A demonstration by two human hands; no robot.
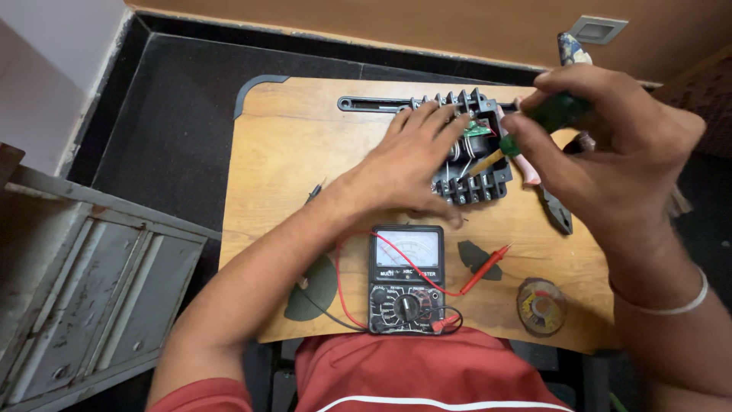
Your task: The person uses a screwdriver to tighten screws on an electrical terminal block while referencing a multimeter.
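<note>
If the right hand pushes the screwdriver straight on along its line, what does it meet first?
Most likely the wiring inside the black terminal block; the screwdriver in the right hand points down-left into it, toward the left hand. Depth is unclear.

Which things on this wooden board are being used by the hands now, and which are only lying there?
In use:
left hand
right hand
green-handled screwdriver
black plastic terminal block with wires

Lying about:
black analog multimeter
red test probe
pink-handled pliers
round solder reel
</note>
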